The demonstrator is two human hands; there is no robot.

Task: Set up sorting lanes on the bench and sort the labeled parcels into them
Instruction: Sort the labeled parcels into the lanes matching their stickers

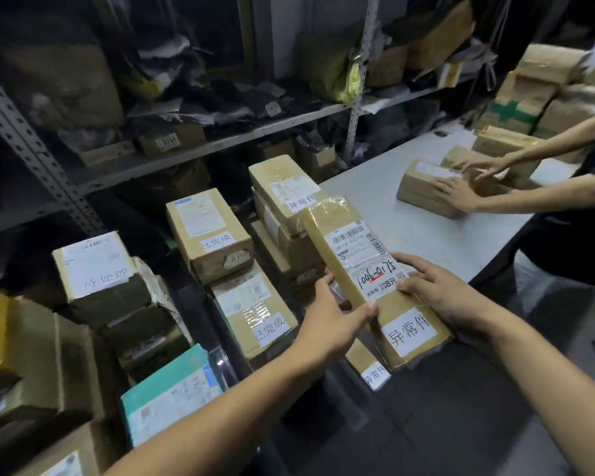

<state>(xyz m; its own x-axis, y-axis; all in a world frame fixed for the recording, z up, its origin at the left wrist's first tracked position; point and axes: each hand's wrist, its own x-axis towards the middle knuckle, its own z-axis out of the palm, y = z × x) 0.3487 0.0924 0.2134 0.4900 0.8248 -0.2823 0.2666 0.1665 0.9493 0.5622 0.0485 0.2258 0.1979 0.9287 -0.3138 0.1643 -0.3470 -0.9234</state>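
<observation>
You are mid-sort: your left hand [327,324] and right hand [433,290] both grip the long parcel [368,280] tagged 异常件, held above the floor beside the matching stack [285,197]; next, lower it squarely onto that stack

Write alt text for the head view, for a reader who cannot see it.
Both hands, left hand and right hand, hold a long taped parcel by its sides, above stacks of labelled boxes in front of shelving. At right, a second person handles a box on a grey table.
</observation>
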